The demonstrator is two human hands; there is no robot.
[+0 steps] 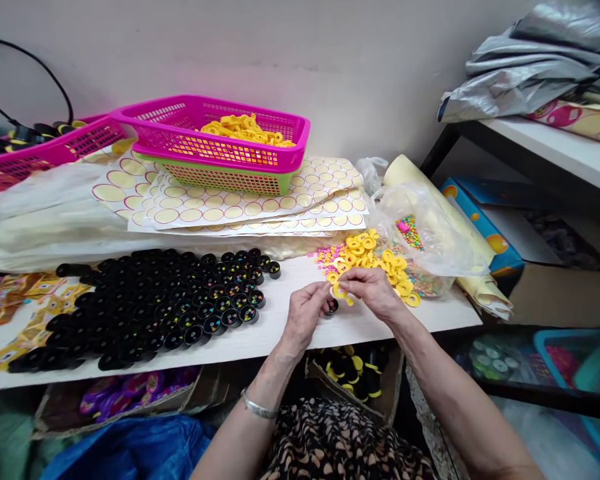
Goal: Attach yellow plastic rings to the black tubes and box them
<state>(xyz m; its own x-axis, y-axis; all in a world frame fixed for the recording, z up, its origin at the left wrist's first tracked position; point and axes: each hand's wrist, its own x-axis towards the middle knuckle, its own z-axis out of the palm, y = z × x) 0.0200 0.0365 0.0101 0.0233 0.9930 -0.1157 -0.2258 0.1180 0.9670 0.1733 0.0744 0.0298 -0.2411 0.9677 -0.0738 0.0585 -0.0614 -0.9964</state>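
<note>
My left hand (306, 312) pinches a small black cup (331, 307) with coloured beads in it, just above the white table (260, 337). Close beside it, my right hand (371, 292) pinches a yellow ring cap (339, 291) over that cup. Behind my hands lies a loose pile of yellow ring caps (375, 259) on scattered coloured beads (325, 255). To the left, several black cups (170, 303) stand packed together, some filled with beads.
An open plastic bag of beads (420, 233) sits at the table's right end. Pink baskets (215, 133) with yellow caps rest on round sticker sheets (260, 203) at the back. Yellow packets (25, 313) lie far left. Boxes stand under the table; a shelf (555, 150) stands right.
</note>
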